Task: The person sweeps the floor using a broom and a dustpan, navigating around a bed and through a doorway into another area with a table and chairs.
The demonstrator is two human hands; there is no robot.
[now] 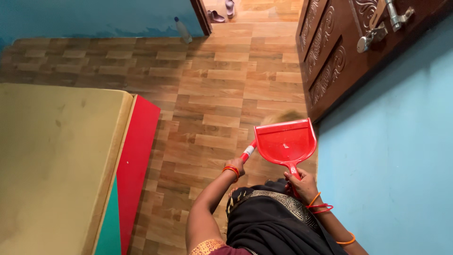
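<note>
Red dustpan (286, 141) | right hand (302, 185) grip clenched on handle | left hand (235, 166) grip grasping broom (248, 151)

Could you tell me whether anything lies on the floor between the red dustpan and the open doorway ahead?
Nothing visible does. The dustpan, held by its handle in the right hand, faces bare wood floor up to the doorway. A bottle leans against the far wall, off to the left; the door stands aside.

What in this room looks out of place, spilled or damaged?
A clear plastic bottle stands on the wooden floor against the blue wall, far from everything else. A small pale speck lies in the red dustpan held by the right hand. The left hand grips a red-and-white handle. Nothing looks spilled or broken.
</note>
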